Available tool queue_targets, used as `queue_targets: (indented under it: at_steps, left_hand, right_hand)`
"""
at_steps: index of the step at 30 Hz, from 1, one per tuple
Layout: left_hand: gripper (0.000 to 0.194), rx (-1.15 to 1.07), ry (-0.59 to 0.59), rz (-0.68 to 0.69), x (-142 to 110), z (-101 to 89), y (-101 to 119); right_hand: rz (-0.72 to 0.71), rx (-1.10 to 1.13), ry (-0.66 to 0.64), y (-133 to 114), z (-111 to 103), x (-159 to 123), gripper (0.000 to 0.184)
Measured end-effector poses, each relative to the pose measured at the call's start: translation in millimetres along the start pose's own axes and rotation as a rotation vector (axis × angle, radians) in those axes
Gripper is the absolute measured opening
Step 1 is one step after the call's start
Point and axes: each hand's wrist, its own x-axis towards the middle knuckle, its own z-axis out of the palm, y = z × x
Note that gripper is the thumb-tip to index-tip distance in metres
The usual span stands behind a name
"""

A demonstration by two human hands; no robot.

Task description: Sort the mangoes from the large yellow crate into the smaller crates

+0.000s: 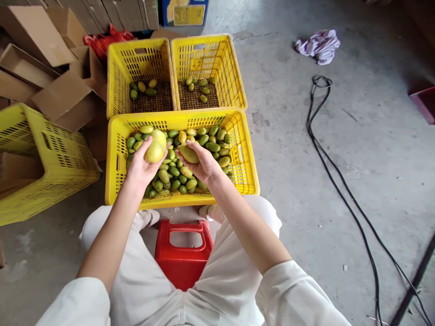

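Note:
In the head view, my left hand (144,164) is closed around a pale yellow-green mango (157,147), held up above the near crate. My right hand (203,165) grips a smaller, duller green mango (189,154) just to the right of it. Below both hands, a yellow plastic crate (183,200) holds many green and yellowish mangoes (175,172). Behind it stand two more yellow crates, the left one (115,86) and the right one (238,74), each with several mangoes on the bottom.
A red stool (183,265) is between my legs. Cardboard boxes (64,95) are piled at left behind another yellow crate (64,167). On the concrete floor at right lie a black cable (321,151) and a crumpled cloth (319,45). A blue box (166,13) stands at the back.

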Motion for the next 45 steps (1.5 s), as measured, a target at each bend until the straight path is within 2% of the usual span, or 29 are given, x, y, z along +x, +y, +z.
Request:
queue_targets:
  at_steps: [3, 7, 9, 15, 19, 22, 27, 31, 34, 38, 45]
  left_hand:
    - [0.026, -0.011, 0.066, 0.03, 2, -0.7, 0]
    - [0.021, 0.016, 0.061, -0.009, 1, 0.2, 2]
    - [0.023, 0.018, 0.055, -0.017, 0, 2.1, 3]
    - [0.025, -0.036, 0.094, -0.053, -6, 8.5, 7]
    - [0.029, -0.047, 0.105, -0.057, -8, 10.5, 9]
    - [0.025, -0.045, 0.103, -0.051, -7, 9.3, 8]
    - [0.032, -0.021, 0.089, -0.056, -1, -0.1, 6]
    - [0.034, 0.015, 0.034, -0.065, 2, -7.2, 6]
    - [0.027, 0.014, 0.031, -0.072, 0, -7.3, 7]
    - [0.015, -0.007, 0.064, -0.043, -2, -3.3, 7]
    - [0.028, 0.013, 0.018, -0.052, 0, -0.7, 4]
  right_hand:
    - [0.036, -0.024, -0.043, -3, 0, -3, 0.016]
    - [0.037, 0.009, -0.099, -8, 2, -7, 0.031]
    - [0.038, 0.024, -0.098, -10, 3, -8, 0.032]
    - [0.012, 0.013, -0.045, -5, 0, -5, 0.006]
    - [-0.022, -0.01, -0.069, 1, -6, 5, 0.014]
    - [-0.032, -0.02, -0.077, 2, -7, 8, 0.018]
    - [-0.002, 0.042, -0.002, -3, -5, 4, 0.013]
    - [-0.008, 0.062, 0.022, -6, -4, -2, 0.012]
    - [-0.013, 0.031, -0.001, -6, -5, -4, 0.022]
    - [0.024, 0.014, -0.015, -7, -4, -6, 0.019]
    - [0.016, 0.067, 0.031, -8, -2, -2, 0.028]
